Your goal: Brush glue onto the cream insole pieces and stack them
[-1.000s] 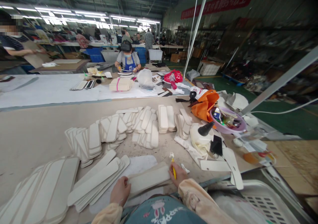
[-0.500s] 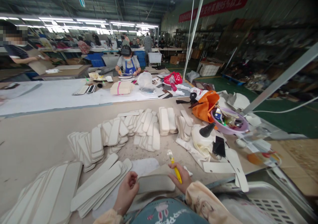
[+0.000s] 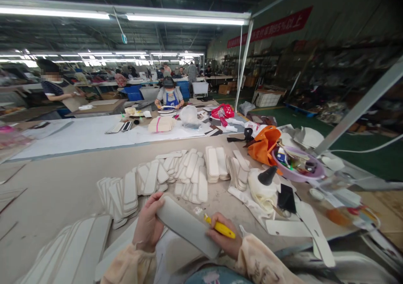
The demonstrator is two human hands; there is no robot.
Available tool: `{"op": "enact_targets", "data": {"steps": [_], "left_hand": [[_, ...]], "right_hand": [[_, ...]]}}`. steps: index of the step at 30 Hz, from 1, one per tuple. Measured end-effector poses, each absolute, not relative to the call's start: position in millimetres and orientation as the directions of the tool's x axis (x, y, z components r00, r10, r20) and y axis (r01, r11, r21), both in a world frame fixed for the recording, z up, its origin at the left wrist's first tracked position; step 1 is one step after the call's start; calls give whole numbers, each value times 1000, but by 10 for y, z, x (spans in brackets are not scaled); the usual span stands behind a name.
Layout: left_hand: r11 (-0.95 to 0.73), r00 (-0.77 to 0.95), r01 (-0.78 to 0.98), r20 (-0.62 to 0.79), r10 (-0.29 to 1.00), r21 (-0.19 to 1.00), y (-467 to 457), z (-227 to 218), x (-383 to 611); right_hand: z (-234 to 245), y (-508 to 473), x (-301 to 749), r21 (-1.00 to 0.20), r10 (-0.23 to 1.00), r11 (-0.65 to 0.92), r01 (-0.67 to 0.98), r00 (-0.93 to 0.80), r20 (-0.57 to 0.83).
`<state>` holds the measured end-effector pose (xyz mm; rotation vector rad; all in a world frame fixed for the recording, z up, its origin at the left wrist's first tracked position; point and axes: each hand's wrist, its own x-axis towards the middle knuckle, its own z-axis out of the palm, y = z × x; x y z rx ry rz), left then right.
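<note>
My left hand [image 3: 147, 225] grips the upper left end of a long white rounded strip [image 3: 185, 226], raised above the table and tilted down to the right. My right hand [image 3: 224, 241] is closed on the strip's lower right end and also pinches a yellow-handled brush [image 3: 218, 228] whose tip points left over the strip. Under my hands lies a white sheet. Long white strips [image 3: 69, 254] lie stacked at the lower left.
Piles of short white pieces [image 3: 176, 175] cover the table's middle. To the right stand a white glue bottle with a black nozzle [image 3: 266, 179], an orange bag [image 3: 262, 139] and a purple bowl [image 3: 297, 164] of odds and ends. Other people work at far tables.
Both hands lifted the white strip off the table toward me and tilted it; the brush now lies across it. The camera view tilted upward.
</note>
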<state>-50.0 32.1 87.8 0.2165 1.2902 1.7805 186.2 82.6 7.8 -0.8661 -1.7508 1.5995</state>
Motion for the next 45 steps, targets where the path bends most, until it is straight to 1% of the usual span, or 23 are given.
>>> {"op": "enact_targets", "data": {"steps": [4, 6, 13, 17, 24, 28, 30, 32, 35, 37, 39, 43, 45], "left_hand": [[-136, -649, -622, -411, 640, 771, 317, 787, -659], [-145, -663, -629, -429, 614, 764, 304, 747, -680], [-155, -683, -633, -452, 573, 758, 257, 620, -670], [-171, -690, -639, -460, 559, 750, 224, 581, -655], [-177, -682, -652, -470, 560, 737, 191, 568, -621], [-233, -694, -658, -455, 558, 716, 184, 587, -614], [-279, -681, -678, -439, 586, 680, 174, 621, -579], [-301, -642, -715, -423, 639, 631, 166, 653, -509], [-288, -585, -760, -419, 694, 583, 172, 657, -373], [-304, -597, -758, -425, 680, 578, 180, 631, -302], [-326, -625, -740, -423, 656, 588, 185, 603, -271], [-300, -619, -743, -441, 650, 599, 184, 589, -312], [-290, -610, -753, -462, 644, 591, 182, 596, -345]], "right_hand": [[76, 811, 1923, -999, 850, -4, 32, -527, -21], [98, 812, 1947, -999, 859, 1, 36, -511, -17], [209, 807, 1965, -994, 883, 41, 103, -470, -12], [230, 795, 1972, -989, 877, 74, 125, -481, 5], [216, 820, 1996, -982, 872, 80, 170, -489, -13], [200, 838, 2014, -993, 861, 15, 117, -507, -47], [189, 835, 2023, -995, 842, -38, 91, -534, -81], [182, 825, 2030, -994, 836, -70, 85, -539, -105], [182, 813, 2033, -995, 878, -61, 81, -469, -92], [183, 808, 2028, -996, 903, -42, 74, -423, -69], [176, 803, 2012, -997, 907, -38, 61, -418, -60], [131, 779, 1959, -991, 881, -137, -7, -459, -119], [105, 771, 1941, -985, 864, -175, -3, -480, -152]]}}
